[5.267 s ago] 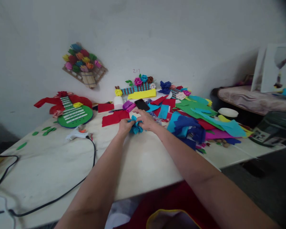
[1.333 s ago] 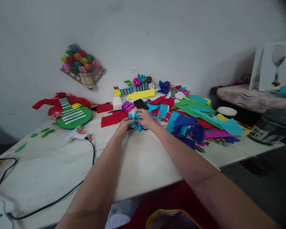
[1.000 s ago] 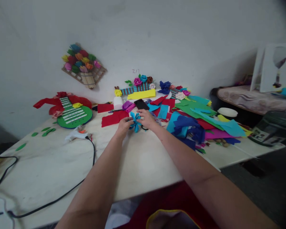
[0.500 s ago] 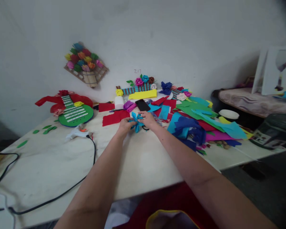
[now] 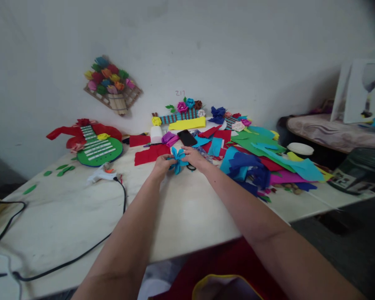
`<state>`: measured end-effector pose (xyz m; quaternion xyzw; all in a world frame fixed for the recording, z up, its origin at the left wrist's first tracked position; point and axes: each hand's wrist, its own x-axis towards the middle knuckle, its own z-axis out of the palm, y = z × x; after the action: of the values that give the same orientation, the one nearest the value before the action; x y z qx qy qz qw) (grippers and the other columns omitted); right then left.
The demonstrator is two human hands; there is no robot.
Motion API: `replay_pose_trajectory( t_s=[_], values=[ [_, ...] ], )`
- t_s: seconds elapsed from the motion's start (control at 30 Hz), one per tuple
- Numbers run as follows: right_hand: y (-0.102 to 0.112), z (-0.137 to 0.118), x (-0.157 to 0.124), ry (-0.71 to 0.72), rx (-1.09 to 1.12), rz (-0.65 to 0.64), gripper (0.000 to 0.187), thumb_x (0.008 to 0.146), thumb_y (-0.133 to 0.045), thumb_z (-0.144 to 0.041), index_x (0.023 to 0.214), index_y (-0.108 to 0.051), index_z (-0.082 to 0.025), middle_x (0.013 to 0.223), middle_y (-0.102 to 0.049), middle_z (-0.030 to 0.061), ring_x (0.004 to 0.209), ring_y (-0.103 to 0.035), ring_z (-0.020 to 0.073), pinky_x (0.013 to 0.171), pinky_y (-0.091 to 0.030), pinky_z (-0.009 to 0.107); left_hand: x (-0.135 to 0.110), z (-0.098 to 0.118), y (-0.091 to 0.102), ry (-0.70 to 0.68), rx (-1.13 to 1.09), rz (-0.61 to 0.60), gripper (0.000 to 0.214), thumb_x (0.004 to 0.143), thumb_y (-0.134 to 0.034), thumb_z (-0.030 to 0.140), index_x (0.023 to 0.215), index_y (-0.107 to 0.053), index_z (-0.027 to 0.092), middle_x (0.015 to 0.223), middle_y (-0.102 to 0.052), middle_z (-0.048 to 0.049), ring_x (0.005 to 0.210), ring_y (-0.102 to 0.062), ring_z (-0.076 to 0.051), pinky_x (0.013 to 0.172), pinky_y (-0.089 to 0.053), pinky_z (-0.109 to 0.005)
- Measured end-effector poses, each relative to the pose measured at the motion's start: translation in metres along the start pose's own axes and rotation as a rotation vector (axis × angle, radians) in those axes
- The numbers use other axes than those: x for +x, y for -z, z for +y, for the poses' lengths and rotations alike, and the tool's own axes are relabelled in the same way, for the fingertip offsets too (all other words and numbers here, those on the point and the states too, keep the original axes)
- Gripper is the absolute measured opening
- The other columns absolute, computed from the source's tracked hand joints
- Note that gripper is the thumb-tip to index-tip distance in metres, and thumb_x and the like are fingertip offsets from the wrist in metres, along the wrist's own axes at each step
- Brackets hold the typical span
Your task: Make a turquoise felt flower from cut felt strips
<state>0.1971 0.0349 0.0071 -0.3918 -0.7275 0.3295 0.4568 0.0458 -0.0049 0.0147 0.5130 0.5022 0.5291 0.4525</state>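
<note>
A light-blue paper flower (image 5: 178,161) with several spread petals is held between my two hands, over the middle of the table. My left hand (image 5: 163,163) is closed on its left side, fingers pinching the petals. From the right, my right hand (image 5: 193,156) pinches a petal at the flower's upper right edge. Just below the right fingers, a black loop (image 5: 191,167), perhaps a scissor handle, shows on the table. Red paper pieces (image 5: 150,154) lie behind my left hand, and a black phone (image 5: 187,138) rests beyond the flower.
A white glue gun (image 5: 100,174) lies to the left, its black cord (image 5: 81,252) curving across the table (image 5: 59,216). Behind it sits a green and red paper guitar (image 5: 100,148). Coloured paper scraps (image 5: 250,166) heap on the right, near a large jar (image 5: 359,171).
The flower has turned slightly in my fingers, and its petals look more spread. Both hands stay in nearly the same place.
</note>
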Motion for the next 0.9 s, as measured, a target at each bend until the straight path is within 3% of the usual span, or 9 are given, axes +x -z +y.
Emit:
replay_pose_trajectory(
  t_s=[0.17,0.4,0.63,0.9],
  values=[
    [0.005,-0.009,0.001,0.04,0.001,0.089,0.019,0.064,-0.05,-0.014,0.07,-0.068,-0.019,0.108,-0.061,0.0032,0.109,-0.052,0.0194,0.097,-0.037,0.035,-0.001,0.0,-0.001,0.0,0.056,-0.018,0.026,0.045,-0.067,0.024,0.068,-0.062,0.013,0.05,-0.055,0.0015,0.046,-0.047,-0.011,0.049,-0.035,-0.024],
    [0.015,-0.012,-0.001,-0.061,0.101,0.183,0.028,0.066,-0.042,-0.014,0.072,-0.068,-0.017,0.088,-0.068,0.0022,0.093,-0.058,0.0165,0.088,-0.041,0.029,-0.004,0.0,0.0,0.02,0.14,-0.102,0.029,0.047,-0.067,0.026,0.072,-0.06,0.014,0.049,-0.052,0.0035,0.046,-0.045,-0.01,0.049,-0.032,-0.023],
    [0.016,-0.012,-0.002,-0.097,-0.029,0.185,0.02,0.066,-0.057,-0.029,0.072,-0.069,-0.015,0.073,-0.067,0.0023,0.075,-0.06,0.0167,0.073,-0.045,0.027,-0.005,0.0,-0.002,-0.01,0.21,-0.112,0.031,0.047,-0.067,0.025,0.075,-0.061,0.013,0.05,-0.052,0.0037,0.047,-0.044,-0.01,0.049,-0.032,-0.023],
    [0.014,-0.008,0.001,-0.078,-0.169,0.16,0.01,0.062,-0.062,-0.023,0.067,-0.069,-0.017,0.088,-0.068,0.0017,0.084,-0.061,0.0162,0.079,-0.044,0.025,-0.006,0.002,-0.005,-0.013,0.261,-0.095,0.03,0.046,-0.067,0.024,0.075,-0.062,0.013,0.051,-0.052,0.0041,0.049,-0.044,-0.009,0.05,-0.034,-0.023]
  ],
)
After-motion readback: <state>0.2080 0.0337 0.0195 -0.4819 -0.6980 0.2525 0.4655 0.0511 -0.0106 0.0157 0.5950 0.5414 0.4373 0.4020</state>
